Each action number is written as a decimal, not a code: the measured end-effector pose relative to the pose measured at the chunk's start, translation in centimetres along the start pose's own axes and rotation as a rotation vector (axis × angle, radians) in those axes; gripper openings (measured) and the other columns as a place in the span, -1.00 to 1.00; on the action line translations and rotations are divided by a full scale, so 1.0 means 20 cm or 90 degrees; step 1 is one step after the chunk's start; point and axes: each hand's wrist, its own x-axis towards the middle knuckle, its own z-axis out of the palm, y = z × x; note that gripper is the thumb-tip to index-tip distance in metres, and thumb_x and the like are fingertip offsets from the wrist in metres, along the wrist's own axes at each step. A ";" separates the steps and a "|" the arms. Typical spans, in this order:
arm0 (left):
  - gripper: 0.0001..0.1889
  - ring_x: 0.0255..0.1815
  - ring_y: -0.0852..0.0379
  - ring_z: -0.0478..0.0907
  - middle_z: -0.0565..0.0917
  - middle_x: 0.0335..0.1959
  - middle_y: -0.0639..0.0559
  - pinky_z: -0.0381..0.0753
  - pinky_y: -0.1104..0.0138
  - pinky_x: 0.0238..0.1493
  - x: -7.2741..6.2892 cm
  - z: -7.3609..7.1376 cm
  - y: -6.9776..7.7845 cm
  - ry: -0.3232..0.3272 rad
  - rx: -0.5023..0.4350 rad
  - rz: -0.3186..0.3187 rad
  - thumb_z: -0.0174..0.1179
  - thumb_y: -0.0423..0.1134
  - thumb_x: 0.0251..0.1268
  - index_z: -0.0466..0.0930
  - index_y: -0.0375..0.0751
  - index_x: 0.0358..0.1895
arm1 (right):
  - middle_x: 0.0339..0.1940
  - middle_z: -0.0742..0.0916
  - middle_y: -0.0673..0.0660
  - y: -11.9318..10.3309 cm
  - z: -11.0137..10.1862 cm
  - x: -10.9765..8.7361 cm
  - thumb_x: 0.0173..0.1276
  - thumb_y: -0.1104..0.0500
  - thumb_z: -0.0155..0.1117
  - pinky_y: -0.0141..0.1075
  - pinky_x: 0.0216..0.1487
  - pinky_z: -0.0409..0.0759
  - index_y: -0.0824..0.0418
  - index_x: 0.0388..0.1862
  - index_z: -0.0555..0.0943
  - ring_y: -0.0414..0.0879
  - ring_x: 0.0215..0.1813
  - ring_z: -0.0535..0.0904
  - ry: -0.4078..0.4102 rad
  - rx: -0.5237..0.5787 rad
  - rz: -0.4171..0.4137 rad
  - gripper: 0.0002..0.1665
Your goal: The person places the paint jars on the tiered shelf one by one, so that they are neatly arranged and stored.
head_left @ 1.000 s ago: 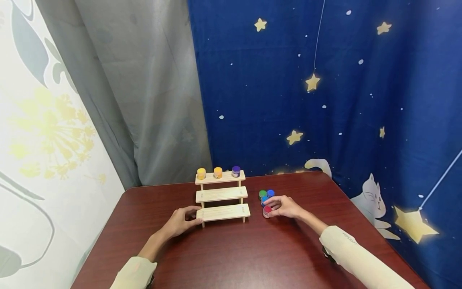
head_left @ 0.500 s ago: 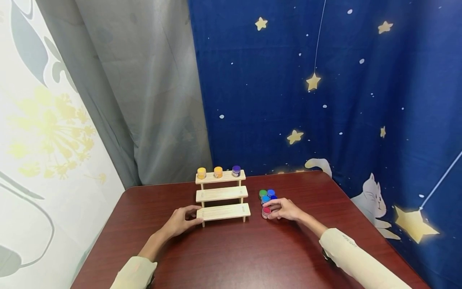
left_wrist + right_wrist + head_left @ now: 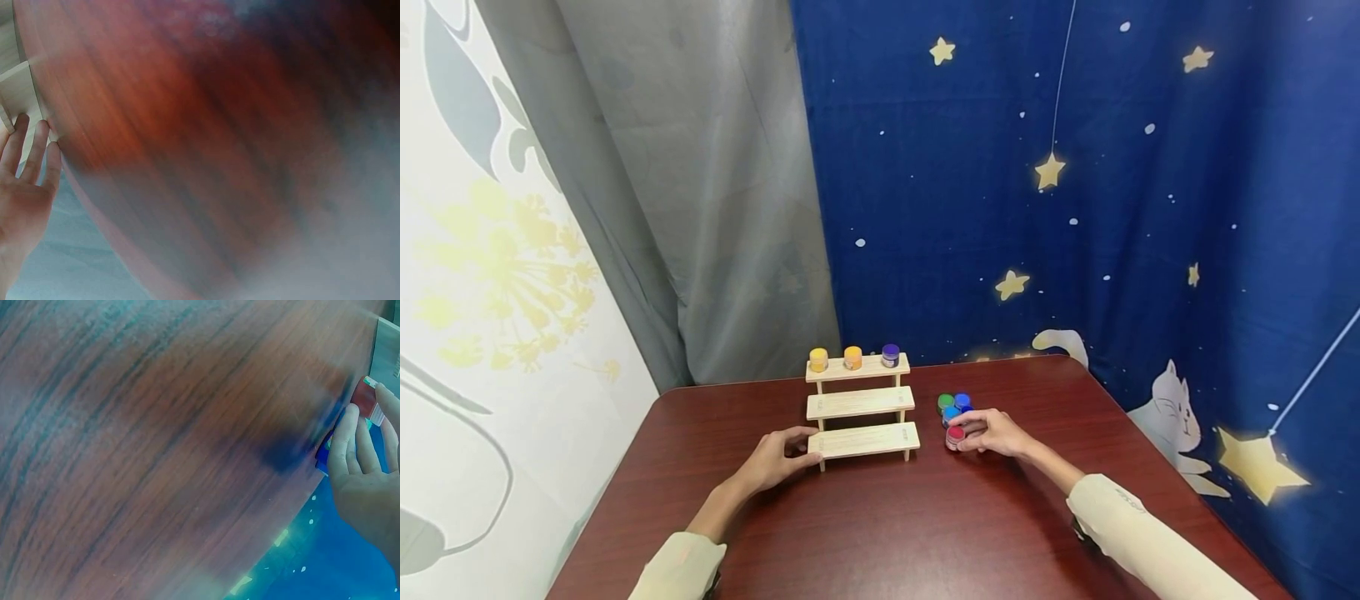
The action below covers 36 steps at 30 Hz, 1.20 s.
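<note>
A three-tier wooden stand is on the table. My left hand holds the left end of its lowest step, thumb in front and fingers behind; the left wrist view shows the fingers against the pale wood. To the stand's right, my right hand pinches a small paint jar with a red lid between thumb and fingers, low at the table. Just behind it are jars with green, light blue and blue lids, plus a dark blue one partly hidden by the hand.
On the top step stand a yellow jar, an orange-yellow jar and a purple-lidded jar. The dark red table ends at curtains behind, a grey one and a blue starry one.
The red-lidded jar and my right hand have shifted only slightly, uncovering the dark blue jar behind. My left hand stays on the stand.
</note>
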 end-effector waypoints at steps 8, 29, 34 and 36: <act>-0.51 -0.16 0.18 0.67 0.76 -0.14 0.07 0.62 0.33 -0.15 0.00 0.00 0.00 0.003 -0.003 0.002 0.50 -0.05 0.28 0.67 -0.12 0.22 | 0.00 0.79 0.34 -0.02 -0.01 0.01 0.26 0.31 0.57 -0.15 -0.33 0.69 0.38 0.22 0.67 0.04 -0.04 0.73 0.006 -0.009 0.005 -0.46; -0.50 -0.13 0.14 0.68 0.76 -0.13 0.06 0.64 0.29 -0.12 -0.01 0.00 0.01 0.002 0.006 0.004 0.49 -0.05 0.28 0.67 -0.13 0.23 | -0.08 0.81 0.29 -0.17 -0.03 0.09 0.25 0.29 0.57 0.11 -0.27 0.71 0.37 0.19 0.67 -0.05 -0.11 0.75 -0.001 -0.069 -0.063 -0.47; -0.51 -0.10 0.10 0.69 0.76 -0.11 0.05 0.66 0.19 -0.08 -0.01 0.00 0.01 0.000 0.007 0.011 0.49 -0.07 0.29 0.67 -0.14 0.24 | -0.05 0.81 0.31 -0.20 -0.02 0.13 0.25 0.28 0.58 0.08 -0.28 0.72 0.34 0.19 0.68 -0.01 -0.11 0.74 -0.003 -0.081 -0.059 -0.48; -0.51 -0.10 0.10 0.69 0.76 -0.11 0.05 0.67 0.16 -0.07 0.00 0.00 0.01 0.000 0.005 0.012 0.49 -0.07 0.30 0.67 -0.14 0.24 | -0.04 0.81 0.31 -0.22 -0.02 0.14 0.26 0.26 0.58 0.04 -0.28 0.73 0.33 0.20 0.68 0.00 -0.11 0.75 -0.004 -0.086 -0.056 -0.47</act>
